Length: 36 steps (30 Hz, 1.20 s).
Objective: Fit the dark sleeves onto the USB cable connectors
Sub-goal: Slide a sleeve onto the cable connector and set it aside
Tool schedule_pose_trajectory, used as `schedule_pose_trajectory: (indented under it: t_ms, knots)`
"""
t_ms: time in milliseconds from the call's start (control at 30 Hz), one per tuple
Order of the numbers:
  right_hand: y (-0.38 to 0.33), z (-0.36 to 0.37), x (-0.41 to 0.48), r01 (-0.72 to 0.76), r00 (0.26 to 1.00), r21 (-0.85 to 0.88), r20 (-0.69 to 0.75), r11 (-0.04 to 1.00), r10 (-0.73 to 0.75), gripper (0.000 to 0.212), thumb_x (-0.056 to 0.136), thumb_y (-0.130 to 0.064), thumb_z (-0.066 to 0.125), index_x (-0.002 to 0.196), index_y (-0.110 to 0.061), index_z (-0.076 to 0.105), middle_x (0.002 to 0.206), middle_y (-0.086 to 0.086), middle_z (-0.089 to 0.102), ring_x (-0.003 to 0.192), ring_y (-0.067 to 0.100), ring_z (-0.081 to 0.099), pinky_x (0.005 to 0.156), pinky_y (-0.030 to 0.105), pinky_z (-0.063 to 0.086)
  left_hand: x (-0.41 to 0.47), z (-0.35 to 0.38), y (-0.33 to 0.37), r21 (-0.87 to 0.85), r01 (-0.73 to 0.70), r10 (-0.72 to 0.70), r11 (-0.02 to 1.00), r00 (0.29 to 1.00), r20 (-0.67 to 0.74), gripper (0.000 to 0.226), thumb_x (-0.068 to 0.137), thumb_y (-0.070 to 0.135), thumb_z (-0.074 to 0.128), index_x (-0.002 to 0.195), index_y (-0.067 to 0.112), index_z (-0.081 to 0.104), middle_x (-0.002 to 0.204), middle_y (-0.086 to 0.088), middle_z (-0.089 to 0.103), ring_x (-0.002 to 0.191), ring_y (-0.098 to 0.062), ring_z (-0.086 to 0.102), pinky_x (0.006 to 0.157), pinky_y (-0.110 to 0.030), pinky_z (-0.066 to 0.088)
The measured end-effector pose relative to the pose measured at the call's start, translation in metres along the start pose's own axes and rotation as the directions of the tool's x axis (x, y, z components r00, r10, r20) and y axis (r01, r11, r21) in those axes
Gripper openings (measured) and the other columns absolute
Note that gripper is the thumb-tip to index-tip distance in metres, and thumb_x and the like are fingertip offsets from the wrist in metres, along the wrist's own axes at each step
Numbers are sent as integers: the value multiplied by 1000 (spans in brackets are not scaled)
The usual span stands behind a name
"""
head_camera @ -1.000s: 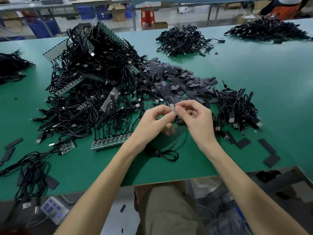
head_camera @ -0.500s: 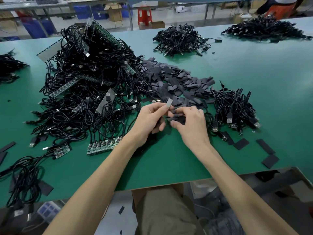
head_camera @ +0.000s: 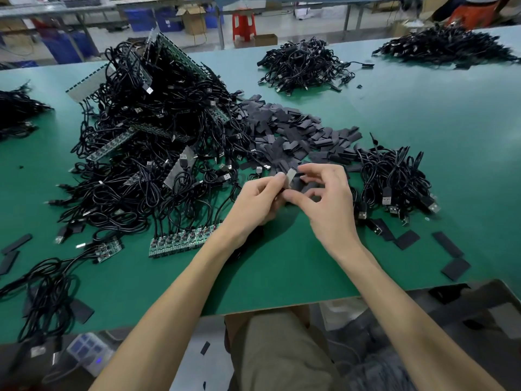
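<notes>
From the head view, both hands meet above the middle of the green worktop [head_camera: 282, 277], just near of the heap of dark sleeves [head_camera: 296, 131]. The left hand [head_camera: 253, 201] pinches a pale USB connector [head_camera: 290, 176] between thumb and forefinger, with its tip pointing up and away. The right hand [head_camera: 329, 210] is curled, with its thumb and forefinger closed on one dark sleeve [head_camera: 300, 184] right beside that connector; against the dark heap behind, I cannot tell whether the sleeve touches it. Left of the hands a large tangle of black cables [head_camera: 155, 136] with green circuit-board strips spreads far and left. One circuit-board strip [head_camera: 183, 239] lies at its near fringe, close to the left forearm. To the right a smaller cable bundle [head_camera: 394, 176] lies close to the right hand. Near of it, loose sleeves [head_camera: 448, 244] lie scattered toward the worktop's near right corner. Bare green runs from the hands to the near edge under both forearms, and a wide bare stretch opens far right. Another cable pile [head_camera: 304, 66] lies at the far edge. More cables [head_camera: 42, 292] trail to the near left edge, where a white power strip [head_camera: 87, 351] lies below the worktop.
</notes>
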State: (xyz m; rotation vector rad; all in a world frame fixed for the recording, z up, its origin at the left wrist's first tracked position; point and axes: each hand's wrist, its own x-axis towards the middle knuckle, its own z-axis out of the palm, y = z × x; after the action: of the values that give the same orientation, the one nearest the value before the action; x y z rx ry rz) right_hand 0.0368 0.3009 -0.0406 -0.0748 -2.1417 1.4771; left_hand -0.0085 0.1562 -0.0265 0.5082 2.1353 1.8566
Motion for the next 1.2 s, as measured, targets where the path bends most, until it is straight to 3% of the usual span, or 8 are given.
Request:
schedule_pose_trajectory:
  t_ms: [100, 200, 400, 567, 733, 867, 1033, 1200]
  knots:
    - [0, 2, -2, 72, 997, -20, 43, 997, -71, 47, 78, -3, 84, 120, -13, 64, 120, -1, 49, 103, 8, 62, 84, 26, 56, -1, 0, 0, -19, -13, 13, 1000, 1000, 15, 38, 107, 36, 53, 75, 16, 58, 54, 14, 47, 44, -6, 29, 40, -15, 23]
    - [1, 4, -2, 105, 993, -26, 63, 994, -103, 51, 76, 5, 81, 120, -12, 63, 121, -1, 47, 99, 10, 63, 85, 34, 58, -2, 1, 0, -29, -12, 13, 1000, 1000, 21, 30, 105, 23, 58, 77, 11, 59, 55, 10, 44, 44, -6, 29, 40, -14, 24]
    - [2, 2, 0, 19, 994, 86, 108, 996, -29, 52, 79, -12, 86, 124, -22, 63, 122, -1, 58, 104, 8, 63, 80, 28, 57, -3, -1, 2, -93, -14, 14, 996, 1000, -7, 31, 105, 24, 57, 78, 8, 54, 54, 7, 38, 43, -9, 27, 39, -16, 20]
    - [3, -1, 2, -75, 989, 227, 138, 971, 44, 20, 94, -22, 73, 112, -31, 69, 103, -3, 74, 95, 18, 71, 82, 38, 59, -4, 0, 0, -29, -24, 25, 999, 999, 28, 33, 109, 26, 48, 79, 11, 53, 62, -2, 40, 44, -12, 28, 40, -18, 20]
    - [6, 0, 3, -85, 986, 217, 159, 972, 51, 16, 97, -24, 71, 112, -19, 73, 104, -2, 76, 88, 13, 72, 76, 30, 55, -5, 2, -1, -14, -35, 36, 999, 997, 71, 36, 112, 20, 39, 78, 9, 44, 60, -2, 35, 45, -12, 26, 41, -18, 20]
    - [7, 1, 3, -104, 991, 256, 108, 961, 78, 12, 95, -18, 72, 107, -16, 74, 99, -1, 77, 83, 13, 73, 71, 23, 53, -4, 4, -3, 13, -52, 51, 999, 999, 12, 36, 111, 17, 41, 79, 6, 52, 61, -5, 41, 41, -8, 29, 39, -15, 24]
    - [5, -4, 4, -94, 988, 320, -88, 943, 128, 8, 100, -19, 66, 106, -14, 69, 97, 1, 79, 84, 14, 73, 64, 21, 54, 0, 6, -10, 134, -43, 45, 990, 999, -13, 35, 110, 16, 43, 88, 0, 65, 56, 4, 47, 43, -6, 35, 43, -15, 29]
    - [3, -7, 2, -67, 983, 314, -144, 947, 117, 9, 102, -17, 62, 108, -14, 69, 98, -2, 79, 80, 17, 72, 70, 29, 58, 3, 5, -16, 220, -71, 72, 973, 997, 1, 37, 110, 20, 45, 85, 10, 69, 52, 10, 50, 45, -8, 39, 46, -17, 32]
